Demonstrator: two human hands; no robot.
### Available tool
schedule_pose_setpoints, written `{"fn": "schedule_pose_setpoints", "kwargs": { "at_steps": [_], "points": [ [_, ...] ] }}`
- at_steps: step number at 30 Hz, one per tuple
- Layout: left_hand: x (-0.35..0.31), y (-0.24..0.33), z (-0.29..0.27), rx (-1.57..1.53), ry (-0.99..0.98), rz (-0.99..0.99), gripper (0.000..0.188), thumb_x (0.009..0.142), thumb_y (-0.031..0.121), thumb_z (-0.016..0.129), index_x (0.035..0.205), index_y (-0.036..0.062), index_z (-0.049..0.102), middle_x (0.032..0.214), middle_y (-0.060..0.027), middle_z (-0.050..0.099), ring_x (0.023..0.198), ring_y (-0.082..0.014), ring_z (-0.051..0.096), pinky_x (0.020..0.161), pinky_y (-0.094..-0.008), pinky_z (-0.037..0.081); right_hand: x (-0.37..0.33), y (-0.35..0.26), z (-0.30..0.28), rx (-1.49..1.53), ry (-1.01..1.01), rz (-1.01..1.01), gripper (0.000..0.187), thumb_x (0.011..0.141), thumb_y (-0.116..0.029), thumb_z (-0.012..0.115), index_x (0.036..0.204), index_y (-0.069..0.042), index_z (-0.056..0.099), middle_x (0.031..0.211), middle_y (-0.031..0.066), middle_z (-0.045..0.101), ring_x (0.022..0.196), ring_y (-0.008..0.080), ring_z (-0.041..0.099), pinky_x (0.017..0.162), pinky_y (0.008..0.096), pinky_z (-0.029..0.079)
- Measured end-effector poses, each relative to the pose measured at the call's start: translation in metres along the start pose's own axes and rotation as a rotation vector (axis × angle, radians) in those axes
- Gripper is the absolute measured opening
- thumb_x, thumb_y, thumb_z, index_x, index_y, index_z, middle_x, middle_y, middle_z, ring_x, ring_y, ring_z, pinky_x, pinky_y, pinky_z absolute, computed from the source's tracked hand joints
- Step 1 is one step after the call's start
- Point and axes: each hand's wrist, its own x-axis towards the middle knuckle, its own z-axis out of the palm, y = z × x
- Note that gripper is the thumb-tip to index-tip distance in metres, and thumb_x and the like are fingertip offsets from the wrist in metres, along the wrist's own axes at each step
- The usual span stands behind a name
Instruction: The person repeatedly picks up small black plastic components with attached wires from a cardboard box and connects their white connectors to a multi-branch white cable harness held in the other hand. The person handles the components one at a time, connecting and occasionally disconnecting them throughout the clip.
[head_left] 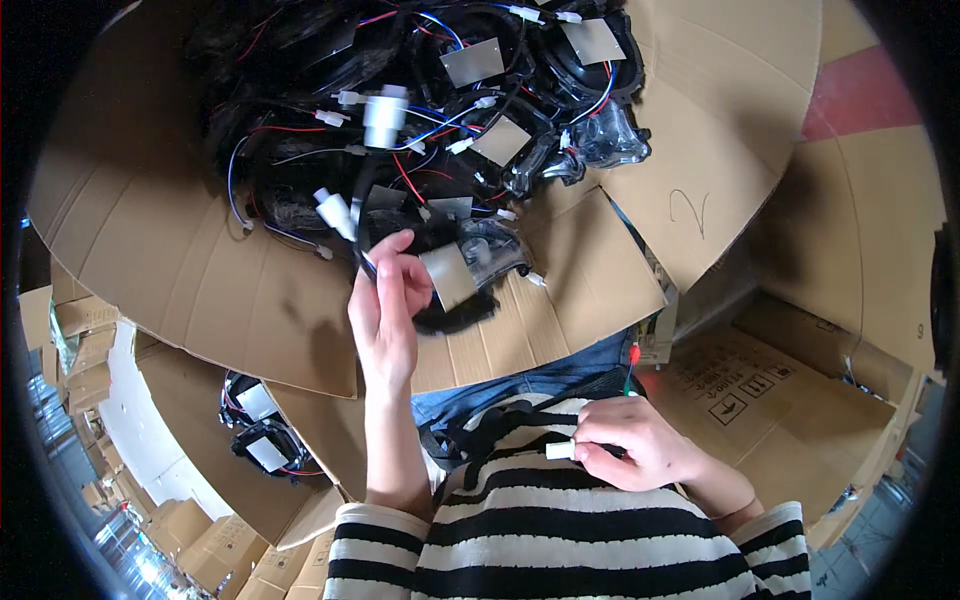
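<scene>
My left hand (388,300) is closed around a black cable (361,215) above the near part of a cardboard box. From it rise two white plastic connectors; the upper connector (385,117) is blurred by motion, and the lower connector (337,213) leans left. Just beyond that hand lies a black plastic unit with a silver plate (450,275) and a clear part. Close to my striped shirt, my right hand (635,445) pinches a small white connector (560,451), whose other end the fingers hide.
The large box (720,110) holds several black units (470,100) with silver plates and coloured wires. Its near flap (560,290) slopes toward my lap. Lower left, another box (310,410) holds similar units. An opened carton (770,400) stands at right, and stacked cartons (215,550) at far left.
</scene>
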Motion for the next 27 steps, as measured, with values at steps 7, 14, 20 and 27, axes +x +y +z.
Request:
{"fn": "schedule_pose_setpoints", "kwargs": {
  "at_steps": [7,14,20,27],
  "points": [
    [-0.043,0.013,-0.008,-0.038,-0.26,-0.086,0.031,0.093,0.023,0.039,0.1,-0.0029,0.055,0.069,-0.0026,0.054,0.057,-0.0044,0.043,0.053,-0.0171,0.036,0.014,-0.005,-0.002,-0.025,-0.009,-0.05,0.008,0.072,-0.006,0.057,0.07,-0.001,0.05,0.059,0.0084,0.045,0.052,0.0247,0.048,0.048,0.0347,0.036],
    [-0.061,0.011,-0.01,-0.254,-0.538,-0.097,0.031,0.09,0.02,0.045,0.102,-0.0057,0.057,0.075,-0.0078,0.057,0.066,-0.0106,0.049,0.06,-0.0217,0.04,0.028,-0.018,-0.012,-0.023,0.033,-0.046,0.007,0.072,-0.004,0.056,0.07,-0.001,0.05,0.06,0.0089,0.047,0.053,0.0256,0.049,0.049,0.0345,0.037],
    [-0.059,0.002,-0.006,-0.192,-0.691,-0.105,0.04,0.089,0.029,0.044,0.094,-0.0061,0.061,0.088,-0.0119,0.062,0.076,-0.0172,0.048,0.07,-0.0302,0.039,0.027,-0.016,-0.02,0.06,0.103,-0.027,0.005,0.072,0.0,0.055,0.07,0.001,0.05,0.062,0.0101,0.047,0.055,0.0263,0.048,0.05,0.034,0.037],
    [-0.062,-0.001,-0.007,-0.333,-0.721,-0.178,0.03,0.085,0.018,0.053,0.098,-0.0078,0.058,0.09,-0.0148,0.059,0.081,-0.0179,0.05,0.074,-0.0297,0.04,0.018,-0.012,-0.013,0.119,0.079,-0.01,0.006,0.074,-0.002,0.055,0.071,0.001,0.05,0.061,0.0093,0.045,0.053,0.0248,0.047,0.048,0.0334,0.035]
  ]
}}
